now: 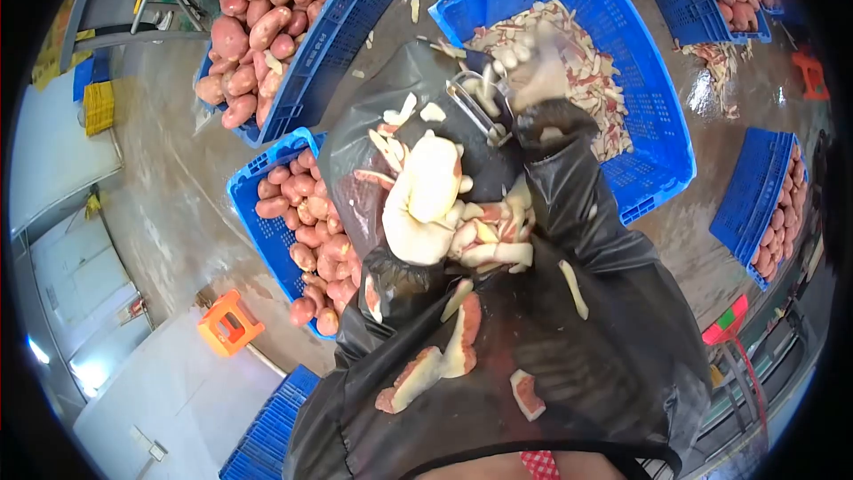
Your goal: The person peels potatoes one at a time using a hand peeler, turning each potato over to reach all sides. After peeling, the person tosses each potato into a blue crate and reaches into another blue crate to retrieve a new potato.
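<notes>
My left hand [413, 231], in a pale glove, is closed around a peeled potato [434, 180] above my lap. Just ahead and to the right, my right hand [533, 67] is closed on a metal peeler [480, 109]; motion smears part of this hand. The peeler stays apart from the potato. A heap of potato peelings [493, 231] lies beside the left hand on my black apron [569, 338]. More strips of red and pale peel [435, 369] stick to the apron and sleeves.
A blue crate [653, 98] with peelings stands ahead right. Two blue crates of red potatoes [267, 27] [311, 222] stand on the left. Further potato crates [755, 196] [711, 9] are on the right. An orange stool [230, 324] stands left on the wet floor.
</notes>
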A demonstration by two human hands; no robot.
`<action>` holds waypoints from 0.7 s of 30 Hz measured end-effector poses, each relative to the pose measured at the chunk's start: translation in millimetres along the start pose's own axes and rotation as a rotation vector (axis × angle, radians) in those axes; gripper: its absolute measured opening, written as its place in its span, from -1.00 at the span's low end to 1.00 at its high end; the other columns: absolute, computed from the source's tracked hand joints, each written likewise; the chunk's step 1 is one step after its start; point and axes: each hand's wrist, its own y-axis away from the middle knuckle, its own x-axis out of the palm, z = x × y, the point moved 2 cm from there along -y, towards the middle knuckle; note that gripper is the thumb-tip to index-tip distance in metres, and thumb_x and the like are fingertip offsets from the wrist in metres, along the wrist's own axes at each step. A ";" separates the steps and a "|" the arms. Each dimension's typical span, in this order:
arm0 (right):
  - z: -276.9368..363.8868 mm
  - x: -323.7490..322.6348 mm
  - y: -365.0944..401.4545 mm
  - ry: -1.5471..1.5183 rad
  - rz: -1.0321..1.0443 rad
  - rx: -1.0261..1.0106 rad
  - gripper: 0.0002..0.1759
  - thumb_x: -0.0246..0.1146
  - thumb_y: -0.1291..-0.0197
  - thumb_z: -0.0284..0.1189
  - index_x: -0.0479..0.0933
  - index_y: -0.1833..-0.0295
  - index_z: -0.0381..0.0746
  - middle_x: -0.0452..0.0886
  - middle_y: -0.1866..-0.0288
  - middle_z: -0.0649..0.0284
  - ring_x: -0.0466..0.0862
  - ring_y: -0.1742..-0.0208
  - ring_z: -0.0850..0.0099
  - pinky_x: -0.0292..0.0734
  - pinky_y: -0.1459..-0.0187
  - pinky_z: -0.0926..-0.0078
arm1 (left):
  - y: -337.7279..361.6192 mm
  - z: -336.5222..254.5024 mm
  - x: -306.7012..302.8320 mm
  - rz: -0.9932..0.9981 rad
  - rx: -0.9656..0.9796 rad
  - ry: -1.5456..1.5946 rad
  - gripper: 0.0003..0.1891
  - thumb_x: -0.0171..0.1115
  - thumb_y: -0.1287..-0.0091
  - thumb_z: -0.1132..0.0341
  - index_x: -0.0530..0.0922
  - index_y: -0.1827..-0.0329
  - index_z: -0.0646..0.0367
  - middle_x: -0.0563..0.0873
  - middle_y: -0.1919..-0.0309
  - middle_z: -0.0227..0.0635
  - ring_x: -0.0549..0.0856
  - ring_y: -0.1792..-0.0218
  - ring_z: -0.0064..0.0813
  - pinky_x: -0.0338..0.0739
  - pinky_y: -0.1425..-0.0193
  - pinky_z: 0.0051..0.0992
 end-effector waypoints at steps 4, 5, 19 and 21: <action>-19.0 23.5 47.8 -0.105 0.447 0.106 -0.56 -0.05 -0.31 0.02 0.35 0.44 -0.09 0.35 0.65 0.40 0.44 0.60 0.35 0.39 0.53 0.31 | -9.2 2.2 -4.1 0.068 0.015 -0.181 -0.49 0.02 -0.30 0.12 0.28 -0.25 0.20 0.52 -0.05 -0.18 0.61 0.19 -0.30 0.53 0.33 -0.52; -21.9 21.6 41.9 -0.167 0.409 0.157 -0.56 -0.09 -0.34 0.00 0.33 0.44 -0.09 0.31 0.66 0.40 0.40 0.63 0.39 0.36 0.55 0.36 | -5.9 6.5 0.9 0.065 0.073 -0.274 -0.48 0.05 -0.28 0.12 0.28 -0.23 0.21 0.54 0.00 -0.19 0.62 0.15 -0.31 0.55 0.25 -0.50; -4.2 -6.1 9.2 -0.211 0.371 0.278 -0.41 -0.06 -0.28 0.10 0.37 0.28 -0.30 0.37 0.62 0.35 0.50 0.58 0.40 0.48 0.46 0.34 | 12.0 14.3 11.0 0.142 0.073 -0.807 -0.07 0.33 0.15 0.57 0.04 -0.37 0.16 0.40 -0.13 -0.29 0.50 -0.04 -0.39 0.46 -0.10 -0.41; -9.8 20.3 63.0 0.381 0.478 0.033 -0.37 -0.07 -0.27 0.12 0.36 0.24 -0.34 0.38 0.61 0.34 0.51 0.58 0.37 0.47 0.45 0.37 | 14.3 14.8 -7.1 0.129 0.044 -0.703 -0.10 0.29 0.13 0.58 0.06 -0.36 0.17 0.40 -0.14 -0.28 0.49 -0.06 -0.39 0.45 -0.12 -0.40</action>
